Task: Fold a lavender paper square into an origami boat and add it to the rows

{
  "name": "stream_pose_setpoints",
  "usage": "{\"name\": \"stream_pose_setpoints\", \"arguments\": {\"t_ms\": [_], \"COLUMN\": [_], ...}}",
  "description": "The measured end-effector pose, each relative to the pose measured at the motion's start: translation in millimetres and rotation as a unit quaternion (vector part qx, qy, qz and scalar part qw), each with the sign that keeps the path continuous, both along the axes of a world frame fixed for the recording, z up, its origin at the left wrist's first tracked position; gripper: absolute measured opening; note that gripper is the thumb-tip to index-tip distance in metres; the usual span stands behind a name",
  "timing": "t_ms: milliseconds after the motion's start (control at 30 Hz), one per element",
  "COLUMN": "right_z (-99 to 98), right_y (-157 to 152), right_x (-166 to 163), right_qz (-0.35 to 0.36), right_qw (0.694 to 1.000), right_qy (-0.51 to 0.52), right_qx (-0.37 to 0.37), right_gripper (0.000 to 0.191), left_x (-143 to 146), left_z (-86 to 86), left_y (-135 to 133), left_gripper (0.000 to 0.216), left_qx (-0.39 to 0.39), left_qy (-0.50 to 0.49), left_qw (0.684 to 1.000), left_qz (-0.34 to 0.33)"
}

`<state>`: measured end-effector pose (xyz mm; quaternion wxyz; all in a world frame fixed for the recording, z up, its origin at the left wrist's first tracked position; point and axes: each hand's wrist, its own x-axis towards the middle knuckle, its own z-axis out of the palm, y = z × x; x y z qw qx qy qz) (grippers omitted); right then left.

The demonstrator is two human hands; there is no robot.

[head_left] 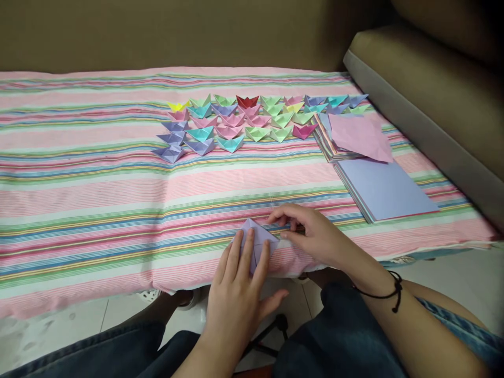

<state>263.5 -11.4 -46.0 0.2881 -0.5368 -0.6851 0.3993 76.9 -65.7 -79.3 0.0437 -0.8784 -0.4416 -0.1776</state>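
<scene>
A folded lilac sheet of origami paper lies turned like a diamond near the front edge of the striped cloth. My left hand rests flat on it with the fingers stretched and spread, covering much of its left and lower part. At the paper's right corner, my right hand hovers close by, its index finger and thumb apart and nothing visible between them. Creases show on the paper's upper face. Farther back stand several rows of folded paper boats in lilac, pink, green, turquoise, yellow and red.
To the right sit a stack of lilac-topped paper and another stack with a crumpled pink sheet on top. The striped cloth covers the seat. A brown sofa armrest bounds the right side, and a backrest the rear.
</scene>
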Motion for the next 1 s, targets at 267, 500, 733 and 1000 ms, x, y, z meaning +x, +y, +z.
{"name": "stream_pose_setpoints", "arguments": {"t_ms": [267,500,733,1000], "right_z": [-5.9,-5.5,-11.3,-16.5], "right_y": [-4,-7,-7,-6], "right_x": [-7,-15,-22,-23], "right_qz": [0.043,-0.063,-0.106,-0.03], "right_qw": [0.996,0.996,0.992,0.989], "right_qy": [-0.019,0.045,0.014,-0.055], "right_qx": [0.082,0.036,0.073,0.135], "right_gripper": [0.035,0.03,0.021,0.026], "left_x": [1,0,1,-4], "left_z": [-3.9,-4.3,-5.9,1.1], "left_y": [-1,-3,-4,2], "left_gripper": [0.067,0.07,0.07,0.061], "left_qx": [0.005,-0.001,-0.013,-0.047], "left_qy": [0.004,0.008,-0.002,-0.027], "left_qw": [1.0,1.0,1.0,0.999], "left_qz": [0.002,0.004,0.012,-0.006]}}
